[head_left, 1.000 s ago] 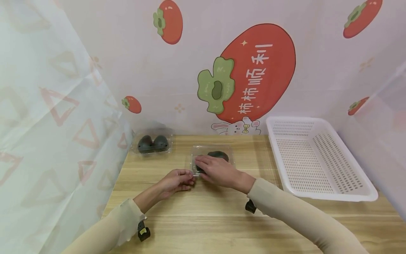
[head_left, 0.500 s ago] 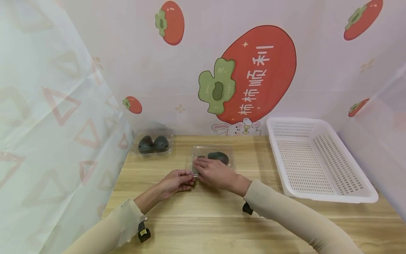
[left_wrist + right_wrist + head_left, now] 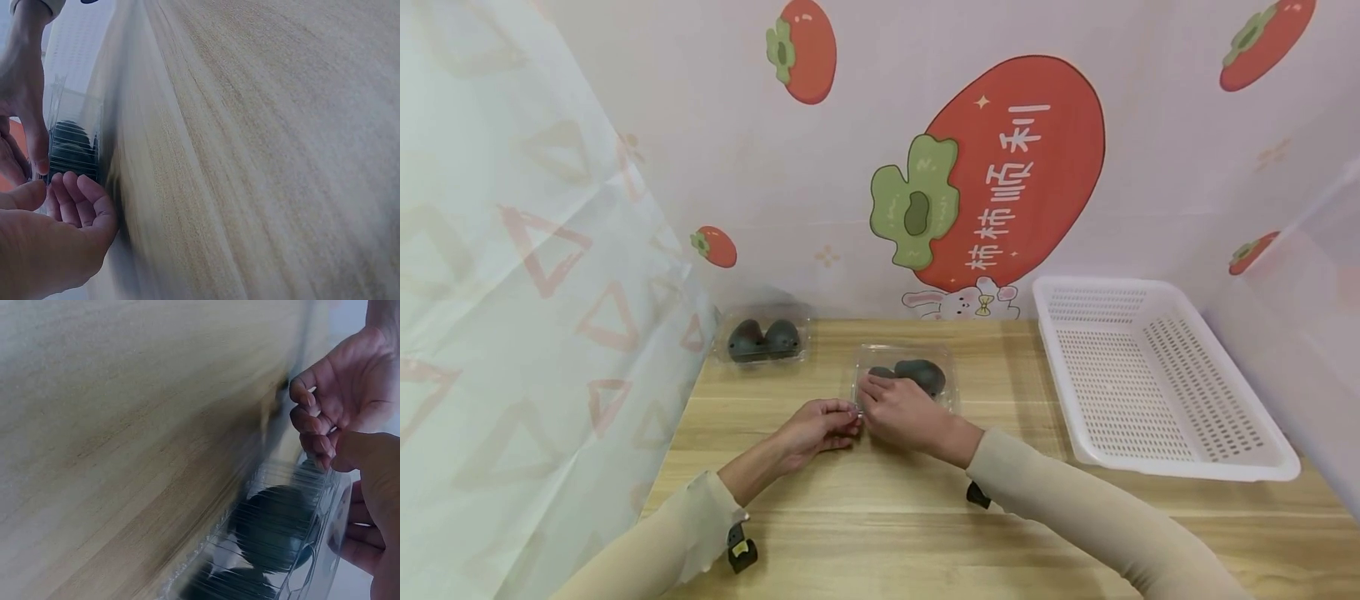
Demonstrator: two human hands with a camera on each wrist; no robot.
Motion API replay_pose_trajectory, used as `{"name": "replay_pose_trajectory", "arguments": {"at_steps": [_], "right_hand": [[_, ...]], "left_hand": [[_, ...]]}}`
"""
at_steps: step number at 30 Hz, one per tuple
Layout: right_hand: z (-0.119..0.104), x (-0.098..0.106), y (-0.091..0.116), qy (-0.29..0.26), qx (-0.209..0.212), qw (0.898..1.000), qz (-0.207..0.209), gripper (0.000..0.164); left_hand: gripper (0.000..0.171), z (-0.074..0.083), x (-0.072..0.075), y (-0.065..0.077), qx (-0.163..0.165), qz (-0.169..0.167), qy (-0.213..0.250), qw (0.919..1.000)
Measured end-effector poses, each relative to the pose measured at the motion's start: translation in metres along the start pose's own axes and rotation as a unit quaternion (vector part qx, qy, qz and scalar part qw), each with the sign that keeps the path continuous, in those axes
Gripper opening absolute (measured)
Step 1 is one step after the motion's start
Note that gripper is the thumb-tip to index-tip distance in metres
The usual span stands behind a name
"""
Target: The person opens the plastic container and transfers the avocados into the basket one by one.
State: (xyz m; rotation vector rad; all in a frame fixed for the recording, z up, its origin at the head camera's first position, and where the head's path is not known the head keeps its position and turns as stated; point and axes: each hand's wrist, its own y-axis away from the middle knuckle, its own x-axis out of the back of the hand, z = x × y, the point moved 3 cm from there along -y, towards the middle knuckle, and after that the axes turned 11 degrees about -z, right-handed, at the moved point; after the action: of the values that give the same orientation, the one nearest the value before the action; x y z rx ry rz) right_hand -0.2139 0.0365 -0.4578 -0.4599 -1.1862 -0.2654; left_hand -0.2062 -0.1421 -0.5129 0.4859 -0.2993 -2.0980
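A clear plastic clamshell box [image 3: 952, 362] lies on the wooden table in the middle of the head view, with two dark green avocados [image 3: 922, 377] inside, one partly hidden. At its near left corner my left hand [image 3: 820, 433] pinches the edge between thumb and fingers. My right hand [image 3: 910, 417] reaches over from the right and grips the same corner, fingers bent over the lid and thumb on the front side. In the right wrist view the ribbed box side [image 3: 275, 481] shows both thumbs close together at the corner.
A second clear box [image 3: 805, 333] holding two avocados [image 3: 747, 340] stands at the back left. To the right is a white perforated plastic basket [image 3: 1078, 417]. A printed cloth wall [image 3: 820, 183] rises behind the wooden table [image 3: 880, 533], with side sheets left and right.
My right hand has slid left and toward me over the lid to the near left corner, uncovering more of the avocados. The left hand has stayed at that corner.
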Motion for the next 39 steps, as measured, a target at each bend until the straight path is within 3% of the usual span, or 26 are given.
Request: {"name": "replay_pose_trajectory", "arguments": {"at_steps": [5,21,30,39], "right_hand": [[-0.0016,-0.0018,-0.0028,0.005,-0.010,1.000,0.022,0.015],[-0.0062,-0.0045,-0.0032,0.043,-0.015,0.998,0.033,0.013],[-0.0079,-0.0034,-0.0035,0.059,-0.020,0.998,-0.003,0.022],[-0.0082,-0.0004,-0.0060,0.030,-0.033,0.998,-0.041,0.016]], "left_hand": [[0.020,0.0016,-0.0010,-0.0007,-0.003,0.004,0.003,1.0000],[0.015,0.0028,-0.0001,-0.0004,-0.002,0.005,0.006,1.0000],[0.012,0.0029,-0.0022,-0.0026,-0.003,0.014,-0.007,0.9999],[0.014,0.0021,-0.0046,-0.0045,-0.008,0.025,-0.007,0.9996]]}}
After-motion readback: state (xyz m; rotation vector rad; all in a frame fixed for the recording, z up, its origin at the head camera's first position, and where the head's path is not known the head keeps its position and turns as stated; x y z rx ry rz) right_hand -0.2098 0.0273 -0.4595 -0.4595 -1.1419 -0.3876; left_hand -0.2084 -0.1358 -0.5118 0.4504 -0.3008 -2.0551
